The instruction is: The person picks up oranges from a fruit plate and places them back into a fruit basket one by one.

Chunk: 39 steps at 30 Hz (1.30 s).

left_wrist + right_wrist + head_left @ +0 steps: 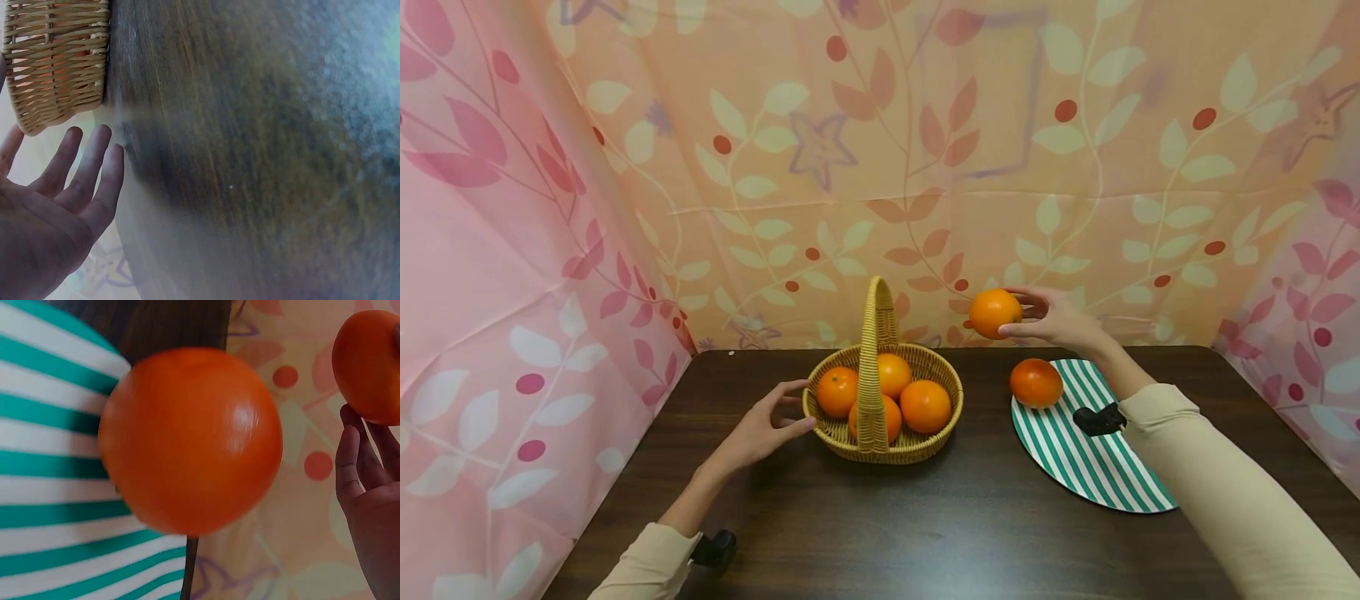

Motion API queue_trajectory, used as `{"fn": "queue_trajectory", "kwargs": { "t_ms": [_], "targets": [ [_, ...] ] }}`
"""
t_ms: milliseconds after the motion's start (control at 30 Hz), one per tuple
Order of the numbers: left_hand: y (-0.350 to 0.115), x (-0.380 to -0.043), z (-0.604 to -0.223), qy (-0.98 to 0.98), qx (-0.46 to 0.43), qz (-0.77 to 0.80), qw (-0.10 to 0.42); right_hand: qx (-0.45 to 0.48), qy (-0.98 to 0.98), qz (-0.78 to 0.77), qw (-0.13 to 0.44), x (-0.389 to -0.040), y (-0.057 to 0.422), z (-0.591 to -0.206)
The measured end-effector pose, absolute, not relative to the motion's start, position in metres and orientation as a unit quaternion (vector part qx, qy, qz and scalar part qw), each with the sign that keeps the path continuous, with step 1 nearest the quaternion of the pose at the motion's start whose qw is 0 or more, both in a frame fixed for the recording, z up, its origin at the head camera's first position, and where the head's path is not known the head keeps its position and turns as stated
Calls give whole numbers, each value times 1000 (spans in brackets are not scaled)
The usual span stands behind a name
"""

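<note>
My right hand (1051, 318) holds an orange (996, 313) in the air, pinched between thumb and fingers, to the right of the basket handle. In the right wrist view that held orange (369, 365) is at the right edge. A yellow wicker basket (887, 456) with a tall arched handle stands on the table and contains several oranges (926, 407). At its left end is my left hand (762, 429), fingers loosely extended by the rim. The left wrist view has these fingers (87, 172) spread beside the woven wall (59, 69); firm contact cannot be judged.
A redder, glossy orange-coloured fruit (1036, 383) lies on the left part of a round green-and-white striped placemat (1101, 467), under my right forearm. The dark wooden table (880, 533) backs onto a patterned cloth (760, 250), with more cloth at both sides.
</note>
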<state>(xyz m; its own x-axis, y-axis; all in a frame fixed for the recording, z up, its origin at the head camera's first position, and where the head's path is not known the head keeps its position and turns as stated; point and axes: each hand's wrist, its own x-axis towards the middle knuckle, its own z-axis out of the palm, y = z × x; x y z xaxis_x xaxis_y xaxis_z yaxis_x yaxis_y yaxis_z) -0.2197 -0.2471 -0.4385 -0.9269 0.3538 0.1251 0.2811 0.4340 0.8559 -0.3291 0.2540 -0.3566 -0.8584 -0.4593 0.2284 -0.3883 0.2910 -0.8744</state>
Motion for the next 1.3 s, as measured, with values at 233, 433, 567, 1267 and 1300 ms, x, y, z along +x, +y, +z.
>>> {"fn": "queue_trajectory", "kwargs": {
  "t_ms": [233,433,567,1267,1300],
  "targets": [
    [-247,-219,-436,841,187,506,42,-263,812,-518,47,-334,227,-357],
    [-247,-218,-435,842,187,505,38,-278,788,-546,62,-334,201,-357],
    [-247,-219,-437,842,187,505,36,-307,771,-555,64,-335,185,-360],
    [-249,-221,-440,842,186,505,37,-348,764,-538,80,-333,153,-393],
    [-249,-221,-439,843,185,503,37,-349,764,-537,79,-333,153,-394]
  ]
}}
